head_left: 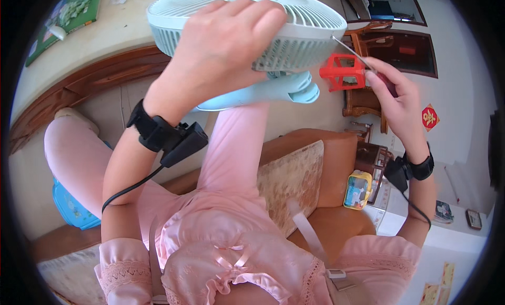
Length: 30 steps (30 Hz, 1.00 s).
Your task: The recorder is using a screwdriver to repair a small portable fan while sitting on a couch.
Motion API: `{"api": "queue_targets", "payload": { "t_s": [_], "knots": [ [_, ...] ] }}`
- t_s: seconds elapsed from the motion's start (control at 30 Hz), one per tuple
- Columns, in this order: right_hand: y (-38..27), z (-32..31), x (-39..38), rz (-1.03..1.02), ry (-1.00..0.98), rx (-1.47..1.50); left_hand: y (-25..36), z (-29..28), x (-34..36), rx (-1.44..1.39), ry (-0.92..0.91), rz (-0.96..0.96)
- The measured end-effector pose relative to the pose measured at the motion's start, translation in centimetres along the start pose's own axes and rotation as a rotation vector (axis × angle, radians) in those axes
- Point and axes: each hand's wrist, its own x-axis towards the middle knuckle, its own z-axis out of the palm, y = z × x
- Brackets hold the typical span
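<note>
A pale blue desk fan with a slatted round housing is held up in front of me, its stand pointing down toward my lap. My left hand wraps over the fan's rim and grips it. My right hand is closed around a dark-handled screwdriver whose thin metal shaft reaches up-left to the right edge of the fan housing. Both wrists wear black bands with cables.
A red plastic stool stands on the floor behind the fan. A wooden-edged table with a green book lies upper left. A brown sofa with a patterned cushion and a small yellow box lies below.
</note>
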Motion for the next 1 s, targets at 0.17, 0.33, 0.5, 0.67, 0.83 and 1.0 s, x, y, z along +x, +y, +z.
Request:
{"api": "queue_targets", "payload": {
  "t_s": [0.17,0.33,0.5,0.67,0.83,1.0],
  "knots": [
    [-2.4,-1.2,0.5,1.021,-0.252,1.255,0.1,-0.7,-0.6,-0.055,-0.126,-0.08],
    [-1.9,-1.0,0.2,0.988,-0.349,1.232,-0.7,-0.3,-0.8,-0.054,0.01,-0.015],
    [-2.6,-1.2,0.0,0.895,-0.347,0.932,-0.7,-0.8,-0.5,0.034,0.044,0.041],
    [-2.0,-0.8,0.3,0.778,-0.27,0.791,-0.4,-1.7,-0.5,-0.085,-0.241,-0.083],
    [-1.6,-0.8,0.7,0.903,-0.3,1.148,-0.2,-2.2,0.3,-0.07,-0.106,-0.052],
    [-1.5,-0.5,1.2,0.614,-0.219,0.561,-0.6,-1.9,0.2,-0.053,-0.098,-0.031]
  ]
}}
